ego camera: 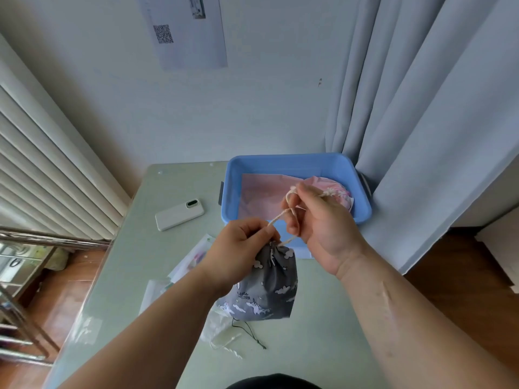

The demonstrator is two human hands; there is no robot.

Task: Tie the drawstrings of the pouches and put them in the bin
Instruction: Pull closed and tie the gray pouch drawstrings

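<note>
The pale green bench narrows toward the far wall. Its left edge runs beside a wooden floor and a ribbed white radiator, and its right edge meets a grey curtain. The blue bin fills the far right corner, close to the wall and touching the curtain folds. A pink pouch lies at its right end, partly hidden behind the right hand. Bare surface shows between the white-cased phone and the far wall, along the left edge, and on the near right under the right forearm. The near middle is crowded with clear plastic bags and a thin dark cord. The grey pouch, printed with white clouds and unicorns, hangs over this clutter just in front of the bin. Whether its bottom touches the bench cannot be told. The left hand is at the pouch's gathered neck, its fingers curled tight and pinching the cream drawstring where it leaves the fabric. The cord runs up and right to the right hand, which is raised over the bin's near rim. There the cord loops around bent fingers, with its end pinched between thumb and forefinger. Both hands are closed on the cord, which is taut between them.
</note>
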